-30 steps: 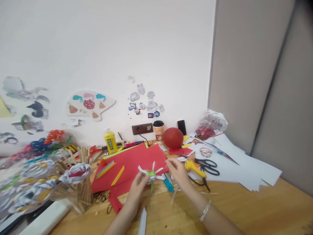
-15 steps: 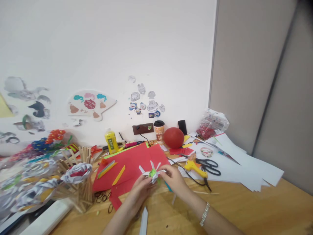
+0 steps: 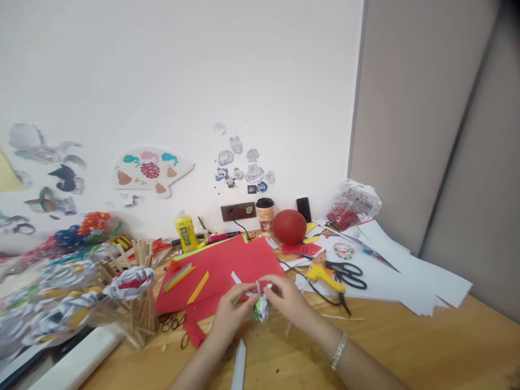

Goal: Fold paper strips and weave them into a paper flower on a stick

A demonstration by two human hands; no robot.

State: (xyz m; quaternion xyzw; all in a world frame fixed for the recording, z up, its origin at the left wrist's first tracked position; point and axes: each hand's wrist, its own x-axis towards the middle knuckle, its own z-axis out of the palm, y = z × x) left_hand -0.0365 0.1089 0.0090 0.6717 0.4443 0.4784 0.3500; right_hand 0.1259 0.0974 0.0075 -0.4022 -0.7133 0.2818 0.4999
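Between my two hands is a small white and green folded-paper flower (image 3: 262, 310), held just above the table near the red paper. My left hand (image 3: 238, 306) pinches its left side, with thumb and forefinger at the white strips. The fingers of my right hand (image 3: 281, 295) close on the right side of the same flower; a bracelet (image 3: 339, 351) circles that wrist. Fingers hide part of the flower. A folded white paper strip (image 3: 239, 365) lies on the table below my hands.
Red paper sheets (image 3: 227, 271) carry yellow strips (image 3: 198, 287). To the right lie a yellow glue gun (image 3: 325, 277), black-handled scissors (image 3: 347, 274) and white paper (image 3: 410, 287). A red balloon (image 3: 289, 227) and a cup (image 3: 265, 218) stand behind. Wooden sticks (image 3: 136, 319) and paper flowers (image 3: 60, 319) fill the left.
The flower has tilted, its green centre now turned lower and mostly covered. My left hand has risen over its top edge, and my right fingers have moved closer to the left ones.
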